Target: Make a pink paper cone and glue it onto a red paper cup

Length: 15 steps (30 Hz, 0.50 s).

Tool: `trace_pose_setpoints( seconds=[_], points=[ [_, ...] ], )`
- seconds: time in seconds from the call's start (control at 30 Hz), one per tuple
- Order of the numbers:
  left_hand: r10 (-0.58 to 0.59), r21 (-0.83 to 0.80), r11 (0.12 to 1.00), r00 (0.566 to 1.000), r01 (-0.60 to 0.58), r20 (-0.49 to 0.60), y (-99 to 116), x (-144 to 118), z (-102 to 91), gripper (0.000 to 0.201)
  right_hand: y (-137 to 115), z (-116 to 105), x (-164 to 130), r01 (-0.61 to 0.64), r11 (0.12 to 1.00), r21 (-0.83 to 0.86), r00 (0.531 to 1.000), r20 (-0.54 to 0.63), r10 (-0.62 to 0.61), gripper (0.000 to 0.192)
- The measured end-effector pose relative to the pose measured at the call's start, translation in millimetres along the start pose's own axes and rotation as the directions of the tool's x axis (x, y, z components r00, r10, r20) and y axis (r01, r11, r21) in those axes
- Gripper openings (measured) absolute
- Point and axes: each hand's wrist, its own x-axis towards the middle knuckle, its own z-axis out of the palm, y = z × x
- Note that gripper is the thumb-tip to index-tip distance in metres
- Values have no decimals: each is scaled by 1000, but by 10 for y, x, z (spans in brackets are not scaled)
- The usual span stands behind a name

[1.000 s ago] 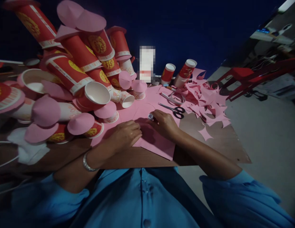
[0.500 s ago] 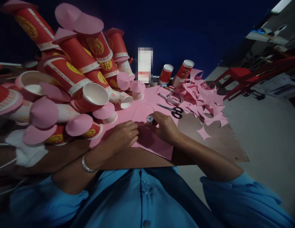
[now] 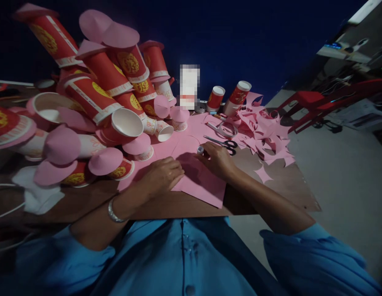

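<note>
Over the pink paper sheets [image 3: 206, 191], my left hand [image 3: 162, 174] rests with its fingers curled together. Its fingertips are at the paper, and whatever they may pinch is hidden. To the right, my right hand [image 3: 218, 160] is closed around a small white cylinder [image 3: 200, 150] whose round end faces up; its exact kind is not clear. A pair of scissors [image 3: 223, 143] with dark handles lies just beyond that hand. Faint curved outlines show on the pink sheets.
Red and white paper cups [image 3: 100, 98] with pink paper cones [image 3: 106, 160] are piled at the left. Pink offcuts [image 3: 265, 131] lie at the right, near two standing cups [image 3: 215, 98] and a tape roll [image 3: 228, 128]. A red stool [image 3: 304, 100] stands beyond the table [image 3: 289, 193].
My right hand has moved slightly right and away from me with the white cylinder. My left hand has shifted a little to the right. The view has turned slightly.
</note>
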Motion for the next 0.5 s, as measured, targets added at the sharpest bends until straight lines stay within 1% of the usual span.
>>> trace_pose_setpoints(
  seconds=[0.07, 0.1, 0.13, 0.17, 0.23, 0.3, 0.4, 0.43, 0.5],
  points=[
    [-3, -11, 1000, 1000, 3, 5, 5, -6, 4, 20, 37, -98, 16, -42, 992, 120, 992, -112, 55, 22],
    [-6, -14, 1000, 1000, 6, 7, 9, -7, 5, 20, 53, -159, 33, -70, 976, 208, 977, -183, 109, 22],
    [-10, -16, 1000, 1000, 10, 8, 13, -8, 6, 21, 70, -223, 57, -91, 945, 315, 955, -243, 173, 22],
    [-17, -15, 1000, 1000, 17, 8, 17, -8, 6, 22, 88, -283, 88, -115, 887, 448, 930, -266, 255, 22],
    [-39, -5, 999, 999, 39, 15, 23, -4, 2, 24, 131, -368, 167, -109, 700, 706, 896, -235, 376, 28],
    [-65, -10, 998, 997, 66, 38, 23, 3, -12, 22, 186, -381, 251, -94, 519, 849, 894, -157, 419, 38],
    [-111, -61, 991, 990, 116, 82, 16, 19, -70, 13, 275, -281, 346, -141, 318, 938, 909, -5, 417, 50],
    [-134, -74, 987, 987, 140, 86, 12, 27, -103, 13, 304, -232, 364, -159, 267, 950, 909, 36, 414, 53],
    [-205, -71, 975, 977, 210, 65, 5, 54, -193, 16, 359, -139, 378, -176, 204, 963, 905, 76, 418, 55]
  ],
)
